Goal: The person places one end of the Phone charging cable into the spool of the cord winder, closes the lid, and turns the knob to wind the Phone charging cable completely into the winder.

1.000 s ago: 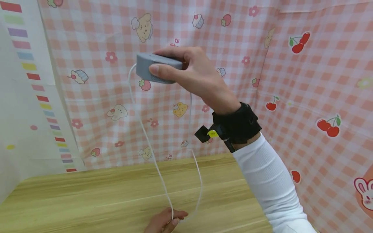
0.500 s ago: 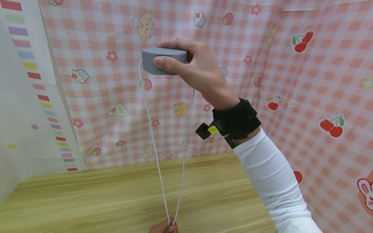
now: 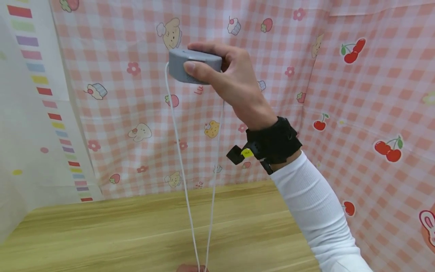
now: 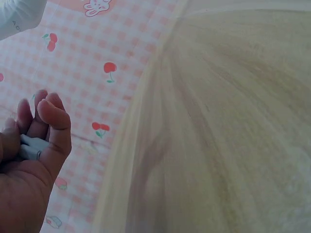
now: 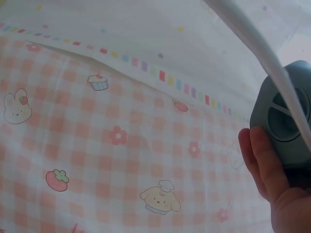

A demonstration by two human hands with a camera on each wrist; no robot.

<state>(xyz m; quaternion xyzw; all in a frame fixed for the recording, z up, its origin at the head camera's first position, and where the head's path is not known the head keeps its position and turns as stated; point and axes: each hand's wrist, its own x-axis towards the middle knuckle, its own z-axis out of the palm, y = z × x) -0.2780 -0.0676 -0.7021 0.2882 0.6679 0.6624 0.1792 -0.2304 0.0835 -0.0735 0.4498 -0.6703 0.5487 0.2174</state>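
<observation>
Against the far left, a white cloth (image 3: 30,113) with a column of coloured stripes, hanging down to the wooden table (image 3: 102,234). Next to it, a pink checked cloth (image 3: 136,105) printed with cupcakes, bunnies, flowers and strawberries, running on round the right side with cherries. Down at the bottom edge of the head view, only the top of the left hand (image 3: 190,268) showing, with both runs of a white cord (image 3: 183,170) dropping straight into it; from the left wrist view, fingers curled over and pinching a white piece (image 4: 30,148) against the palm, low above the table edge. Rising from there, two nearly parallel strands of cord, pulled fairly straight, close together at the bottom and a little apart at the top. Up high, well above the table and in front of the checked cloth, a grey box (image 3: 193,67), flat and rounded, held level in the right hand (image 3: 231,83): thumb across its near side, fingers wrapped over the top and far side, firmly clasped. Seen from the right wrist view, a round slotted opening in the box's end, cord crossing close before it. Farther right, a black wrist strap (image 3: 272,143) with a small yellow tag, then a white sleeve (image 3: 316,215) running off the lower right corner.
</observation>
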